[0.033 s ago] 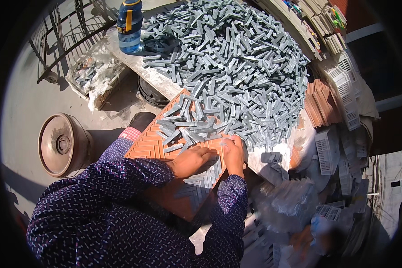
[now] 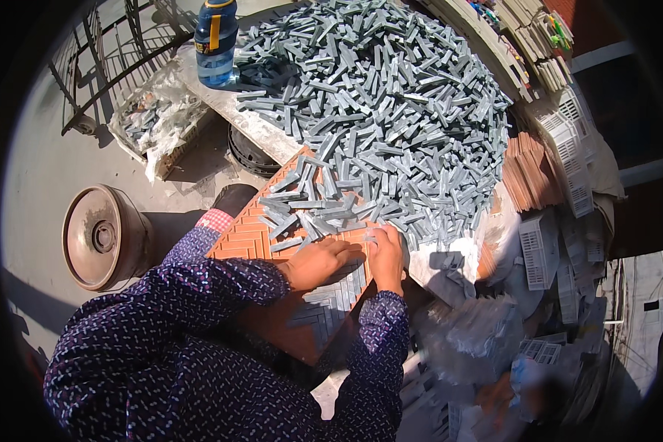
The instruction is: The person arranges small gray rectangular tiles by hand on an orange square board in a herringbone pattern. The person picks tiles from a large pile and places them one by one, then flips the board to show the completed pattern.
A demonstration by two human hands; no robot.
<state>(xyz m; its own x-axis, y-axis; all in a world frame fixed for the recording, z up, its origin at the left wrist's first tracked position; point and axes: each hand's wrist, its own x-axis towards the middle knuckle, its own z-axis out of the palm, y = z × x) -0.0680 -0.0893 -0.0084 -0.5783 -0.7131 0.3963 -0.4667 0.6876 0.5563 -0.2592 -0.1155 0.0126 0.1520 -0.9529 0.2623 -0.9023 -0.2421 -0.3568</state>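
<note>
An orange tray (image 2: 252, 237) with a herringbone pattern of slots lies slanted in front of me. Its near right part is filled with grey stone strips (image 2: 330, 300) set in a zigzag. Over these strips rests my left hand (image 2: 318, 262), its fingers stretched to the right and holding nothing that I can see. My right hand (image 2: 387, 258) is closed in a pinch at the tray's right edge, on a small grey stone strip (image 2: 376, 233) mostly hidden by the fingers. Loose strips lie on the tray's far part, just beyond both hands.
A large heap of grey strips (image 2: 390, 110) covers the table beyond the tray. A blue bottle (image 2: 216, 44) stands at its left. On the floor are a round brown bucket (image 2: 104, 237) and a plastic-lined crate (image 2: 158, 121). Stacked orange trays (image 2: 530, 171) and white crates (image 2: 539, 250) are at right.
My left fingers have edged slightly to the right over the strips. My right hand stays pinched in the same place.
</note>
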